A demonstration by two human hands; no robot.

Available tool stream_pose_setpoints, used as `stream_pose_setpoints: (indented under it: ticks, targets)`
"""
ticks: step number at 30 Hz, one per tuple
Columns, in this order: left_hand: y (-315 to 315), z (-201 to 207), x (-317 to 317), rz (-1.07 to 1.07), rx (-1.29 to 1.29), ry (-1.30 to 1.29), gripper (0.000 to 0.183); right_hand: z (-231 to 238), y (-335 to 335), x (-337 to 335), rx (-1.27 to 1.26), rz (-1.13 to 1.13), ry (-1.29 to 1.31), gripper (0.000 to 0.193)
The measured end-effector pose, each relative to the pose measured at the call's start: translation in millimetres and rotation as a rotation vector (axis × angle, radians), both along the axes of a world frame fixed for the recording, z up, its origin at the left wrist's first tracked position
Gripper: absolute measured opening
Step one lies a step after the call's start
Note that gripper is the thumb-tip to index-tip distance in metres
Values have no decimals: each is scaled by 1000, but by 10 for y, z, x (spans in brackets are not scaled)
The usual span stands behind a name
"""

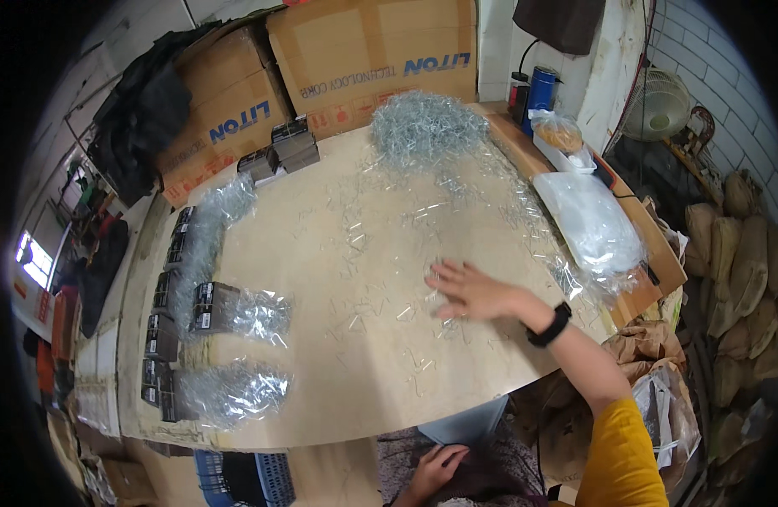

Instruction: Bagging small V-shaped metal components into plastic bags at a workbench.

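Note:
My right hand (467,292) is over the middle right of the tabletop, palm down with its fingers spread, slightly blurred. Around and below it lie small, thin, shiny pieces (414,359), scattered loosely; some may be under the fingers. Close to my lap, my left hand (438,470) rests just below a grey-blue plastic bin (469,425) at the table's near edge. Its fingers are loosely bent and a little apart, and no held thing shows. A large heap of the same thin pieces (427,128) stands at the far side of the table.
Small dark boxes (161,336) line the left edge, beside clear bags of shiny pieces (237,393). Big cardboard cartons (372,63) close off the back. On the right, a wooden ledge (638,291) carries clear plastic bags (587,221). Below left is a blue basket (275,480).

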State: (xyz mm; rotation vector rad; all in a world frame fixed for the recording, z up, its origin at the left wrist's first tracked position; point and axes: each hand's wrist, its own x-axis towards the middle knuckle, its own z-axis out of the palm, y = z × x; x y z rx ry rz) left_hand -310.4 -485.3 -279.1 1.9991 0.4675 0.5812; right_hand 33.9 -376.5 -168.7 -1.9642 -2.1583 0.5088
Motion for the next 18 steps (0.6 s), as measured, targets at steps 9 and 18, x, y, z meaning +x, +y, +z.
stream_pose_setpoints:
  ticks: [9,18]
  targets:
    - [2,102,26,-15,-65,-18,13,81,-845,-643,154,-195,314,73]
    - [-11,55,-7,-4,-111,44,15,-159,138,-1070,412,-30,118,93]
